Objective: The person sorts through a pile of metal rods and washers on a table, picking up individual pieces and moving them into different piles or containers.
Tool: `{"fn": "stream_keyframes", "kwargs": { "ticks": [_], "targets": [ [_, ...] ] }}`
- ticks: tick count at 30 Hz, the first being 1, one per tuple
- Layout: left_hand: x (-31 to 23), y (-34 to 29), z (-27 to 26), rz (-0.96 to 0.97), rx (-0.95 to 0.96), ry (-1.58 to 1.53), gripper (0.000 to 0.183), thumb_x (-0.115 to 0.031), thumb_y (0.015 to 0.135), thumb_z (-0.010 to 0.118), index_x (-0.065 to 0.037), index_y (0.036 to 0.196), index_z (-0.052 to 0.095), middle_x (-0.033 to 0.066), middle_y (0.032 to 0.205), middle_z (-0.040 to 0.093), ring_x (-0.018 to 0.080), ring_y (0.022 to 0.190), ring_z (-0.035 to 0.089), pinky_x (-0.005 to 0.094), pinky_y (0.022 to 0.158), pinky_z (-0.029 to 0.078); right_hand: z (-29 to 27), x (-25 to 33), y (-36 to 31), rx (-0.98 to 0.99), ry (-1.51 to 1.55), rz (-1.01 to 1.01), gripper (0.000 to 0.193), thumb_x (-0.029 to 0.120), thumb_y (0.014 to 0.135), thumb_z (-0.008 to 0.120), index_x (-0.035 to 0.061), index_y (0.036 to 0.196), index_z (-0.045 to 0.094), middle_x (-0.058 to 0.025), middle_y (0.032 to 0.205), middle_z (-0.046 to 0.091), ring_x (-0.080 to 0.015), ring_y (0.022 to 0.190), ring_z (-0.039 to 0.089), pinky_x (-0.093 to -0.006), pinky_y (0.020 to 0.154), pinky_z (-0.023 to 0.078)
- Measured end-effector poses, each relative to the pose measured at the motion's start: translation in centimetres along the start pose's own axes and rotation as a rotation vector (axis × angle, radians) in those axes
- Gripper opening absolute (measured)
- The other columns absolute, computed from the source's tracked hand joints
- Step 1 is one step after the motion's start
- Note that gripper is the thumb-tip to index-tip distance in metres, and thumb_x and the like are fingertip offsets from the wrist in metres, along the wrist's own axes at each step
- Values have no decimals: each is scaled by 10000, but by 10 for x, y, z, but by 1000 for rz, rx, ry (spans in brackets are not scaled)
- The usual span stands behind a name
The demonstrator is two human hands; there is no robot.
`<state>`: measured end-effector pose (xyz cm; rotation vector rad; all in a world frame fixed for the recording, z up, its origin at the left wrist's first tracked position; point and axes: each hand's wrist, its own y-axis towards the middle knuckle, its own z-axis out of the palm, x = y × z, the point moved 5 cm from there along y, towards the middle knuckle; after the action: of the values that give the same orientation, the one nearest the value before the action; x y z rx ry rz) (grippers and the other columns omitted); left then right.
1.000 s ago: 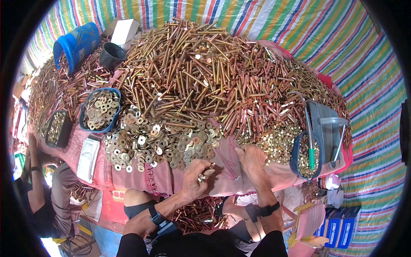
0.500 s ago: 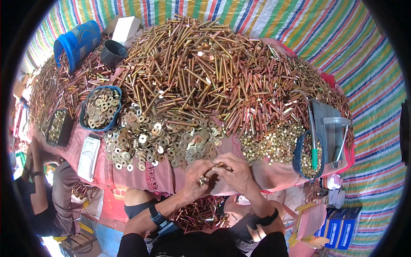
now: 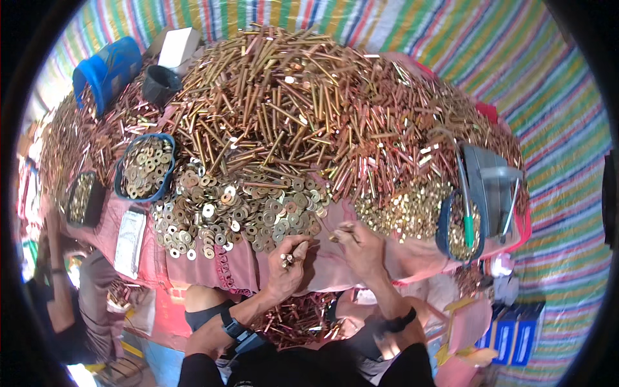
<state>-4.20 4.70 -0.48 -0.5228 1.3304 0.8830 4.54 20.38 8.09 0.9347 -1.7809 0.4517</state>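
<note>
My left hand [image 3: 289,266] is closed round a few thin metal rods, whose shiny ends [image 3: 286,260] poke out of the fist. It is just in front of a heap of flat round washers [image 3: 277,219]. To its right and apart from it, my right hand [image 3: 361,251] is closed with thumb and fingers pinched together. Something small may be at its fingertips, but I cannot make it out. The pinch is over pink cloth [image 3: 322,274], between the washers and a pile of small brassy nuts [image 3: 403,213].
A huge mound of coppery rods [image 3: 258,109] covers the table's back. Tubs of washers [image 3: 116,177] and nuts [image 3: 440,238] flank me, with a grey scoop [image 3: 480,193] at right. A blue bucket [image 3: 106,74] lies tipped far left. Another person's arm [image 3: 58,284] is at left.
My hands were together and have parted, the right one moving up and away from the left. The left still grips its rods. The whole view has shifted slightly.
</note>
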Motion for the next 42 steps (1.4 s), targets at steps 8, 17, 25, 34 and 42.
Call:
{"fn": "stream_keyframes", "kwargs": {
  "ticks": [8,17,25,34,42],
  "targets": [
    [-5,2,1,36,-11,33,167,-63,1062,596,22,1157,705,121,1030,735,166,906,700,298,782,551,2,-10,-4,6,-29,-27,174,133,938,789,-25,979,730,-108,855,755,-147,780,727,-305,685,575],
    [-35,6,5,292,18,328,207,-5,963,681,23,1167,705,170,1042,722,299,923,712,369,826,553,36,-2,-28,241,-170,-311,202,52,960,661,-17,1146,628,-232,963,645,-425,880,668,-469,766,528],
    [-31,2,7,241,115,343,204,-41,1006,649,23,1199,659,142,1013,733,219,887,717,325,766,560,-17,-7,-18,154,-412,-220,269,86,941,681,23,1202,684,-190,956,662,-412,873,671,-460,778,536],
    [-19,-1,13,116,109,102,166,-46,1063,578,2,1220,559,124,1010,738,146,852,700,292,739,566,-51,-30,-11,191,-873,-60,179,134,928,680,116,1097,736,-173,913,609,-393,768,672,-531,687,533],
    [-22,-1,14,166,145,159,153,-12,1053,562,5,1204,587,120,992,722,160,834,697,287,744,560,-39,-42,-2,178,-131,-84,304,82,927,753,76,1229,730,-109,934,706,-207,728,689,-327,652,546]
  ]
}}
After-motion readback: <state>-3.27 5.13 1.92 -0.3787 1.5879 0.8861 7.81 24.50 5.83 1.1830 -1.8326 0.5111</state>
